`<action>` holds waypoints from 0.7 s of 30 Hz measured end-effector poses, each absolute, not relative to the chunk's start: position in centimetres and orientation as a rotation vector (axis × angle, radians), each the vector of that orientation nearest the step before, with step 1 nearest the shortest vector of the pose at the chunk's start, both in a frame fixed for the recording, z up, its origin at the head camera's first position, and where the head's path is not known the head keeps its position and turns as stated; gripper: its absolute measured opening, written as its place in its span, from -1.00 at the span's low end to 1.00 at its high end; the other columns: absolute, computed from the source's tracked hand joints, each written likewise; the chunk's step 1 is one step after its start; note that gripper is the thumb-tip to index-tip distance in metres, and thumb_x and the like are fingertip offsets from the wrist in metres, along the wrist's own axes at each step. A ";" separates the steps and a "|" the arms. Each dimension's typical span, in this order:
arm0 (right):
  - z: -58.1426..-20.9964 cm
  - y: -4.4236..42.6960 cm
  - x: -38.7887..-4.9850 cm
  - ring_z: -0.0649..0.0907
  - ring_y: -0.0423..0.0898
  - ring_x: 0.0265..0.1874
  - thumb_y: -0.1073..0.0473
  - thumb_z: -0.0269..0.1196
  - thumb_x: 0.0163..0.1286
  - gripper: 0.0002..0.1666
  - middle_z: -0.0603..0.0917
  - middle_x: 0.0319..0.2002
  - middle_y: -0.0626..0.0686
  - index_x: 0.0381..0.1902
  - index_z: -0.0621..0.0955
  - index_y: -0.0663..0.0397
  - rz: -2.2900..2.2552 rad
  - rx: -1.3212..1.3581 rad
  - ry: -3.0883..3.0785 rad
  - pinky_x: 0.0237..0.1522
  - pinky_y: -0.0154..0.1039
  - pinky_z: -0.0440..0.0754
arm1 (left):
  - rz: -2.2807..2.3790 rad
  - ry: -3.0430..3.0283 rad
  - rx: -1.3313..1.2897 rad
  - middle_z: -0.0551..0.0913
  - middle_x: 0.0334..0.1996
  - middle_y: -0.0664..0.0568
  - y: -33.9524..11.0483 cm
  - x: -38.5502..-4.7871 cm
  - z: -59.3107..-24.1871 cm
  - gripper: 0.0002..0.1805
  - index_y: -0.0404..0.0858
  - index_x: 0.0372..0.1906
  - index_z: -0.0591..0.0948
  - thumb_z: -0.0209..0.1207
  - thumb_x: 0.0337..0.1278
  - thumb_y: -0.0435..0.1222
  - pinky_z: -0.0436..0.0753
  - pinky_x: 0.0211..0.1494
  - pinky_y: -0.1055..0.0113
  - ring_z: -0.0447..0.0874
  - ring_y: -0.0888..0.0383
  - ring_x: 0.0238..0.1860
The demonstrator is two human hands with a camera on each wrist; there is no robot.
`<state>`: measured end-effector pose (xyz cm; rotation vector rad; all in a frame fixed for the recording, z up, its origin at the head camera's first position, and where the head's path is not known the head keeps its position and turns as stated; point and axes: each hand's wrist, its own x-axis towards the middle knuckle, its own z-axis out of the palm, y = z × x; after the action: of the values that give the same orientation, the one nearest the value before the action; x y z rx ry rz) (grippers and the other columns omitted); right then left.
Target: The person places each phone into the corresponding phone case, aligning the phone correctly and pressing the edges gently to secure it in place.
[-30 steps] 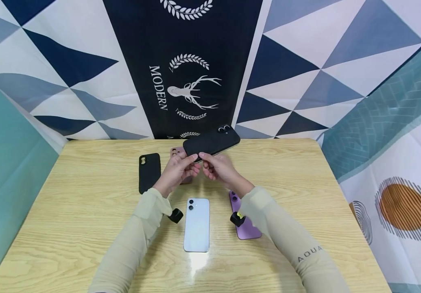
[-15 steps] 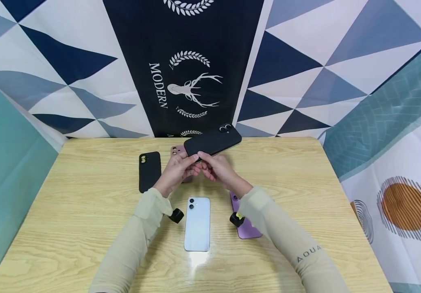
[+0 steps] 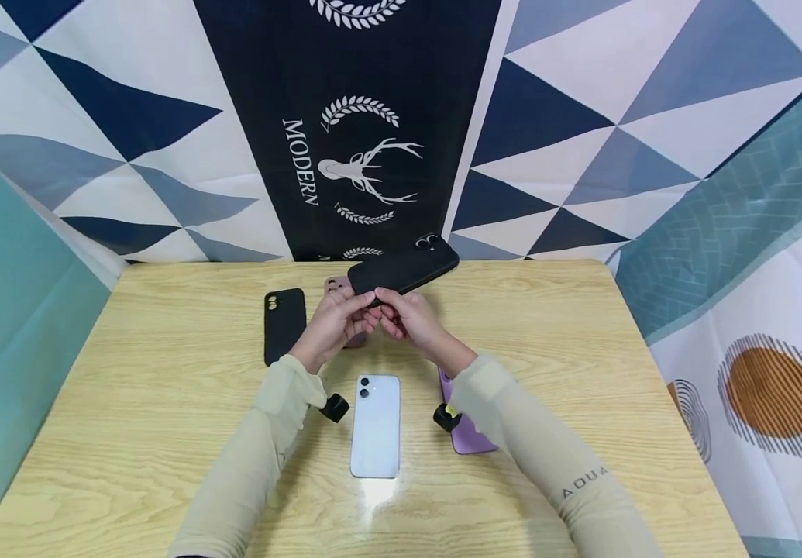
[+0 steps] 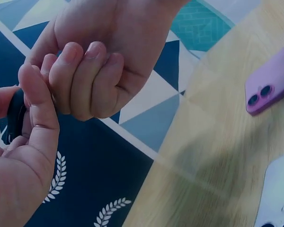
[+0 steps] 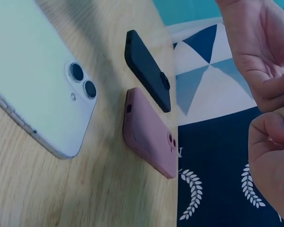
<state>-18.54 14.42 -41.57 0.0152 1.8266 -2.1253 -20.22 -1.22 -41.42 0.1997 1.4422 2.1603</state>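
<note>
"What's left for us?"
"Near, bare white phone (image 3: 376,434) and purple phone (image 3: 472,437); beyond, left, black case (image 3: 284,329) and pink case (image 5: 149,135), seemingly unfilled."
"Done?"
"Farther, our left hand (image 3: 334,325) and right hand (image 3: 420,324) fingers pinch the black-cased phone (image 3: 401,270) above the table (image 3: 163,387); it looks fitted."

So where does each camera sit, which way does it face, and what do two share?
Head: on the head, facing forward and down at the table and patterned cloth; both sleeves show, left hand and right hand holding a black phone or case.
Left wrist: on that wrist, facing forward-right at the purple phone; both hands show partly.
Right wrist: on that wrist, facing forward-left at the pink case and tabletop black case; both hands show partly.
Both wrist views share the white phone.
</note>
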 end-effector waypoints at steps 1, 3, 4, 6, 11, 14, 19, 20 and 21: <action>-41.6 14.4 -18.5 0.28 -0.27 -0.83 0.04 -0.02 0.44 -0.47 0.39 -0.86 -0.12 -0.76 0.44 0.03 -2.121 0.012 1.829 -0.72 -0.43 0.20 | 2.162 1.450 0.209 0.67 -0.59 0.10 -1.3 -20.2 -41.4 -0.78 -0.23 -0.39 0.56 -0.05 0.35 -0.36 0.61 -0.46 0.53 0.59 0.30 -0.59; -41.6 14.5 -18.5 0.29 -0.27 -0.82 0.03 -0.01 0.44 -0.48 0.40 -0.85 -0.13 -0.75 0.47 0.03 -2.115 0.005 1.842 -0.73 -0.44 0.21 | 2.166 1.450 0.222 0.67 -0.58 0.09 -1.3 -20.2 -41.3 -0.79 -0.23 -0.38 0.55 -0.06 0.35 -0.36 0.62 -0.45 0.52 0.60 0.30 -0.58; -41.6 14.6 -18.5 0.30 -0.27 -0.82 0.02 -0.01 0.43 -0.48 0.40 -0.85 -0.13 -0.74 0.47 0.03 -2.111 -0.001 1.848 -0.74 -0.45 0.21 | 2.171 1.446 0.224 0.67 -0.58 0.09 -1.3 -20.1 -41.3 -0.80 -0.23 -0.36 0.55 -0.06 0.35 -0.37 0.62 -0.44 0.52 0.59 0.30 -0.58; -41.5 14.7 -18.6 0.31 -0.28 -0.81 0.01 0.00 0.43 -0.49 0.42 -0.83 -0.13 -0.73 0.49 0.01 -2.104 -0.012 1.849 -0.73 -0.45 0.22 | 2.180 1.439 0.219 0.67 -0.57 0.08 -1.3 -20.1 -41.3 -0.81 -0.24 -0.33 0.54 -0.07 0.35 -0.37 0.62 -0.44 0.52 0.60 0.29 -0.58; -41.2 15.1 -18.6 0.35 -0.27 -0.79 -0.04 -0.02 0.42 -0.48 0.45 -0.81 -0.13 -0.74 0.45 0.00 -2.135 0.002 1.843 -0.72 -0.45 0.24 | 2.179 1.457 0.196 0.66 -0.59 0.11 -1.3 -20.1 -41.2 -0.89 -0.24 -0.29 0.47 -0.06 0.36 -0.36 0.62 -0.43 0.50 0.59 0.30 -0.58; -41.0 15.3 -18.6 0.34 -0.28 -0.80 -0.02 -0.02 0.41 -0.48 0.45 -0.81 -0.13 -0.75 0.44 0.01 -2.173 0.024 1.837 -0.73 -0.45 0.23 | 2.182 1.452 0.177 0.66 -0.61 0.11 -1.3 -20.1 -41.2 -0.89 -0.23 -0.32 0.43 -0.06 0.36 -0.35 0.63 -0.43 0.49 0.59 0.30 -0.59; -40.9 15.3 -18.6 0.37 -0.30 -0.79 0.02 0.02 0.40 -0.50 0.48 -0.80 -0.14 -0.75 0.47 0.02 -2.191 0.038 1.827 -0.72 -0.47 0.26 | 2.207 1.414 0.157 0.67 -0.62 0.09 -1.4 -20.0 -41.2 -0.84 -0.23 -0.37 0.44 -0.07 0.37 -0.35 0.63 -0.45 0.49 0.59 0.29 -0.60; -40.9 15.3 -18.6 0.38 -0.30 -0.78 0.02 0.02 0.40 -0.51 0.48 -0.80 -0.14 -0.75 0.48 0.03 -2.190 0.040 1.826 -0.72 -0.47 0.26 | 2.211 1.412 0.157 0.67 -0.61 0.09 -1.4 -19.9 -41.2 -0.84 -0.23 -0.37 0.45 -0.07 0.37 -0.36 0.63 -0.46 0.50 0.59 0.29 -0.60; -40.9 15.3 -18.6 0.38 -0.30 -0.79 0.02 0.03 0.39 -0.51 0.49 -0.80 -0.14 -0.75 0.48 0.03 -2.187 0.046 1.828 -0.72 -0.47 0.27 | 2.211 1.412 0.161 0.67 -0.61 0.09 -1.4 -19.9 -41.2 -0.84 -0.22 -0.35 0.46 -0.08 0.37 -0.35 0.63 -0.46 0.50 0.59 0.29 -0.60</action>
<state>-18.57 15.30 -40.94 0.0463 1.8283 -2.1869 -19.88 -1.45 -41.19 0.1610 1.4121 2.2114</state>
